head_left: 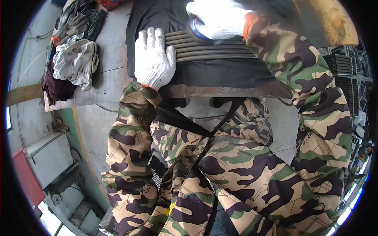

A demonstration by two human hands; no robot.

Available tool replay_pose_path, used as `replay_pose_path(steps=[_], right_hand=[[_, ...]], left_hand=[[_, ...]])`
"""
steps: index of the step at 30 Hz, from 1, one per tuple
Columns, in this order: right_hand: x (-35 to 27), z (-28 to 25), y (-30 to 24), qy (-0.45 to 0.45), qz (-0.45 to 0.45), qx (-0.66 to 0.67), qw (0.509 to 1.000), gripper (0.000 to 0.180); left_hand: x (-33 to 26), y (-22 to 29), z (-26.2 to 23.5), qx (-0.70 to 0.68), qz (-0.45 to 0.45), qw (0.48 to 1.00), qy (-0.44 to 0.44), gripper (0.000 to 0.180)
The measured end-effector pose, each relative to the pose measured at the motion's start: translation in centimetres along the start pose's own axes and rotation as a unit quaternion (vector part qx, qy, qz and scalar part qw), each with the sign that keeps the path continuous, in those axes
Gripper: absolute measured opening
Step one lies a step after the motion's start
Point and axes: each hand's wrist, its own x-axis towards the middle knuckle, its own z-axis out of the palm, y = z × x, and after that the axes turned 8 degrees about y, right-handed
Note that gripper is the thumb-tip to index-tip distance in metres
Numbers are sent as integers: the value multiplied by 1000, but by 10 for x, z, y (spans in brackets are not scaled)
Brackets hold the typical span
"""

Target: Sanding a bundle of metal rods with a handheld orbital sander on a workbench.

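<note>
A workshop is showing itself here: a worn steel bench (110, 84) is carrying grimy rags (75, 59) left of the gloved fingers (151, 37), bare concrete floor (90, 129) lying below.

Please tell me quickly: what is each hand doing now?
Left hand: open, flat on the ribbed metal strips.
Right hand: closed on a round blue-rimmed tool, pressed on the strips.
</note>
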Motion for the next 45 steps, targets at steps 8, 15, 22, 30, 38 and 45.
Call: replay_pose_path(steps=[8, 15, 22, 30, 38, 45], right_hand=[[-17, -7, 13, -73, 58, 15, 996, 30], [-29, -14, 16, -2, 17, 15, 1000, 25], [-22, 1, -3, 33, -33, 57, 997, 21], [-12, 5, -23, 20, -28, 69, 997, 22], [8, 34, 23, 86, 5, -17, 996, 24], [-9, -27, 55, -72, 232, 64, 968, 39]], left_hand=[[-7, -1, 2, 9, -2, 1000, -27, 58], [18, -2, 1, -56, 7, 998, 10, 51], [10, 4, -6, -16, 6, 999, -28, 57], [1, 2, -6, -12, -2, 999, -35, 58], [12, 1, -5, -23, -29, 997, -71, 58], [2, -2, -11, -38, -55, 998, -6, 53]])
